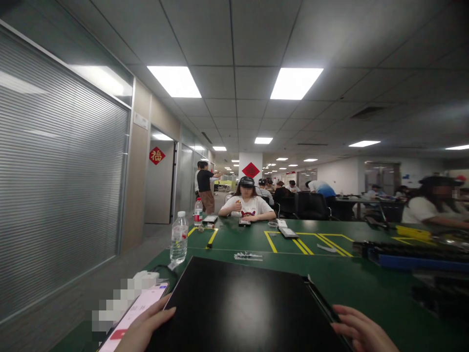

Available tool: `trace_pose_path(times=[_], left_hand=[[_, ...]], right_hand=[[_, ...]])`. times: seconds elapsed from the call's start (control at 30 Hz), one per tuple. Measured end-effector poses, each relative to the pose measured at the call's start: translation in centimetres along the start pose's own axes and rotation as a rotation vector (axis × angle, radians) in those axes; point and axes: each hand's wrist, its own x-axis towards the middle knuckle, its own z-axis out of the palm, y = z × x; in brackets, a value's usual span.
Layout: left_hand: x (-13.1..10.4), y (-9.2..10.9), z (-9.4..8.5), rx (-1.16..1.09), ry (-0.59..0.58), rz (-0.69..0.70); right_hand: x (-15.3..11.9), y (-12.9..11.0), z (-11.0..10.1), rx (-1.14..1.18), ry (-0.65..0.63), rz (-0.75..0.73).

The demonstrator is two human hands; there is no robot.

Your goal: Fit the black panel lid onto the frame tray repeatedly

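Note:
A large, flat, glossy black panel [245, 303] with a ceiling light reflected in it fills the near middle of the head view. Its lower end runs out of the picture. My left hand [146, 323] grips the panel's left edge, thumb on top, the other fingers partly hidden. At the opposite edge my right hand [361, 326] holds on with bent fingers, its thumb out of sight. A dark strip [318, 298] runs along that right side. Beside my left hand lies a phone [135, 315] with a lit screen.
A water bottle [179, 239] stands left behind the panel on the green table [223, 244]. Small pieces [248, 255] lie beyond the panel. A seated person [251, 206] works opposite. Dark and blue parts [410, 261] sit at right, near another person [421, 208].

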Motion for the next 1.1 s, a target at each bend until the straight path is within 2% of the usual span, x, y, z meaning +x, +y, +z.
trace_pose_path(times=[0.1, 0.23, 0.3, 0.57, 0.8, 1.1], left_hand=[[-0.4, -0.3, 0.5, -0.088, -0.006, -0.048], [-0.4, -0.7, 0.7, -0.079, 0.156, -0.109], [-0.4, -0.7, 0.7, -0.071, 0.198, -0.113], [-0.8, -0.2, 1.1, -0.021, 0.204, -0.053], [-1.0, -0.7, 1.6, 0.021, 0.199, -0.023], [-1.6, -1.3, 2.8, 0.083, 0.172, 0.039]], right_hand=[[-0.3, -0.2, 0.4, 0.016, 0.023, 0.016], [-0.5, -0.2, 0.6, 0.012, 0.027, 0.009], [-0.5, -0.1, 0.5, 0.002, 0.007, 0.001], [-0.4, 0.3, 0.4, 0.027, -0.035, 0.016], [-0.9, -0.3, 0.6, -0.029, 0.009, 0.030], [-0.1, 0.4, -0.2, -0.231, 0.092, -0.071]])
